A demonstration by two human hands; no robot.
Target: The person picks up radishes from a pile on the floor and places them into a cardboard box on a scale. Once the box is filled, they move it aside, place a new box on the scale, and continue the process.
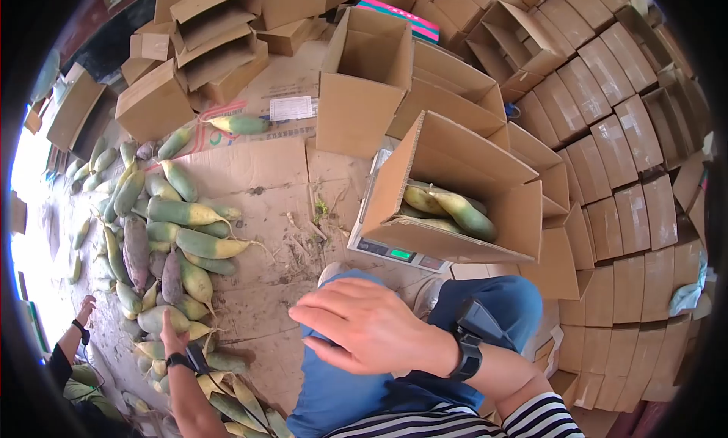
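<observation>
My left hand (pixel 175 333) reaches into the pile at the left and is closed around one end of a green radish (pixel 161 319). More green radishes (pixel 182 210) with pale tips lie about it, along with several purplish ones (pixel 136 250). My right hand (pixel 362 320) hovers over my bent knee, fingers stretched out, holding nothing. Ahead of it, an open cardboard box (pixel 462 244) stands on a digital scale (pixel 365 244) with a lit green display. Several green radishes (pixel 464 214) rest inside that box.
Open cardboard boxes (pixel 364 108) stand behind the scale, and more (pixel 155 100) lie at the back left. Stacked cartons (pixel 607 150) line the right side. A co-worker's hand (pixel 85 310) reaches toward the pile at far left. Flattened cardboard (pixel 243 169) covers the floor.
</observation>
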